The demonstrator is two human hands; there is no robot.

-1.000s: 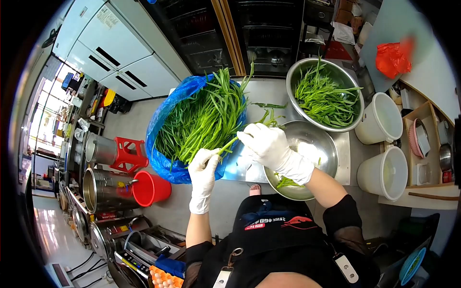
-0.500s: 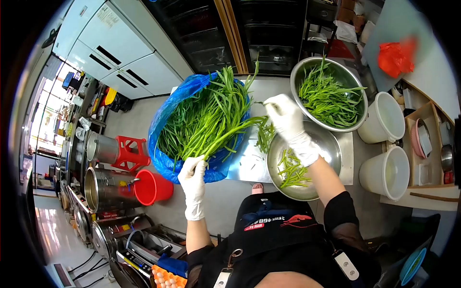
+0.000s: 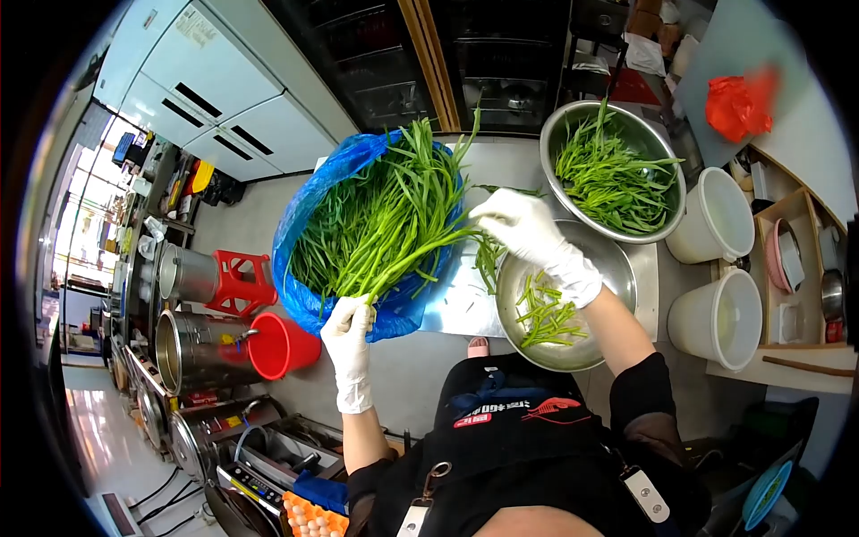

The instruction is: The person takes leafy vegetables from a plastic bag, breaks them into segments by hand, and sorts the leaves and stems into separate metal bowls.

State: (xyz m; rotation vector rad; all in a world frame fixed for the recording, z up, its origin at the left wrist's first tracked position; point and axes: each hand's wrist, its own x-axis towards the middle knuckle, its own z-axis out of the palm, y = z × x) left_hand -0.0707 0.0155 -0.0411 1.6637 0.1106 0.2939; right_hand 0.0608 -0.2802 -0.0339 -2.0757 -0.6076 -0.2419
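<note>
My gloved left hand (image 3: 347, 329) is closed around the stem ends of long, narrow-leaved greens that look like water spinach (image 3: 385, 215). They lean out of a blue plastic bag (image 3: 291, 224). My gloved right hand (image 3: 528, 234) is over the left edge of a metal bowl (image 3: 613, 309), its fingers drawn together beside the tips of the bunch. Whether anything is between them is hidden. Cut stem pieces (image 3: 548, 313) lie in that bowl. Behind it, a second metal bowl (image 3: 548, 143) holds a heap of greens (image 3: 613, 174). A loose leafy sprig (image 3: 488, 261) lies left of the near bowl.
A metal work surface (image 3: 447, 309) bears the bowls. Two white buckets (image 3: 716, 318) stand to the right, near a drawer unit (image 3: 796, 206). At left are a red bucket (image 3: 284, 347), a red stool (image 3: 243, 282) and steel pots (image 3: 192, 353). An egg tray (image 3: 313, 517) is at bottom left.
My right hand has moved slightly left and down, toward the bunch. A leaf now shows on the surface behind it. My left hand still grips the stems.
</note>
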